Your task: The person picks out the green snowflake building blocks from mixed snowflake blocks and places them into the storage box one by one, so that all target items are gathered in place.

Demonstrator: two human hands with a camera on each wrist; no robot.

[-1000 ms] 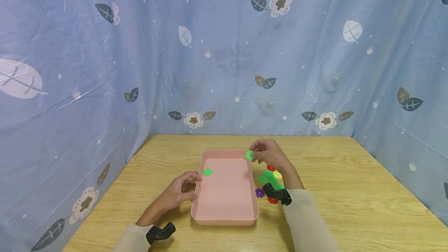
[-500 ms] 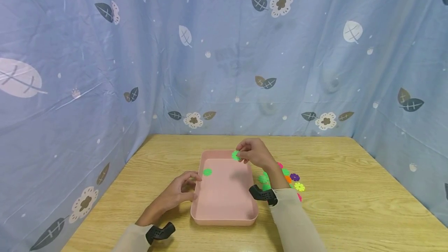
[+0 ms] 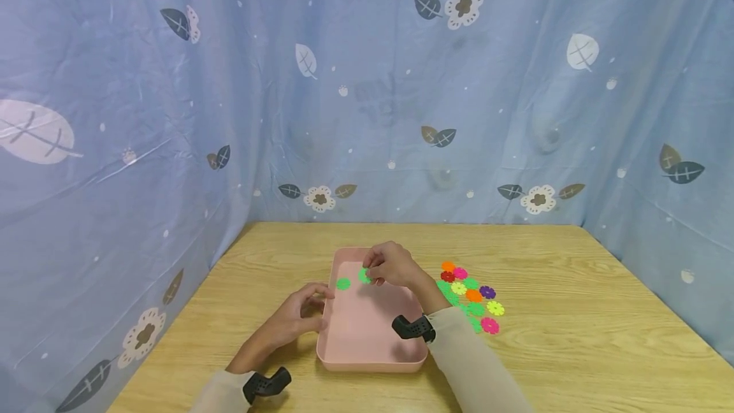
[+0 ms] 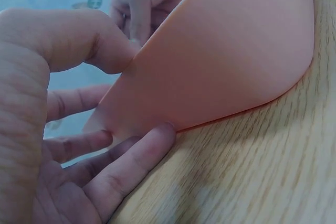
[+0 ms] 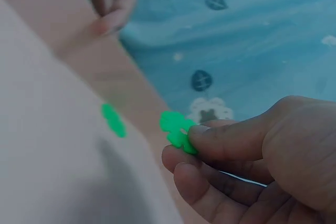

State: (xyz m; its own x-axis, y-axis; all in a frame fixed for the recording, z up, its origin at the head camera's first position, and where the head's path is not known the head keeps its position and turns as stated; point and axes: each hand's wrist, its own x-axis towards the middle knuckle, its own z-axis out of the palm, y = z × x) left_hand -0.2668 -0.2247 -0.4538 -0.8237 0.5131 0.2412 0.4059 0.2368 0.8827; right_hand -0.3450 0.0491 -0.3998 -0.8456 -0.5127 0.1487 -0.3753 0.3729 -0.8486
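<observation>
A shallow pink tray (image 3: 373, 336) lies on the wooden table. My left hand (image 3: 295, 317) holds its left wall; in the left wrist view the thumb reaches the rim and curled fingers (image 4: 142, 156) touch the wall. Over the tray's far half, my right hand (image 3: 392, 266) pinches a green snowflake disc (image 3: 364, 275) between thumb and fingers. The right wrist view shows the notched edge of this green disc (image 5: 176, 129) held on its side. Another green disc (image 3: 343, 283) lies inside the tray near the left wall.
To the right of the tray, several loose snowflake discs (image 3: 473, 296) lie in a cluster, coloured green, orange, yellow, red, pink and purple. A blue patterned curtain (image 3: 390, 113) hangs behind the table and on both sides.
My right hand has carried the green disc leftward from the tray's right rim to above its far inside, and lower. More of the disc cluster shows now. The left hand stays in place.
</observation>
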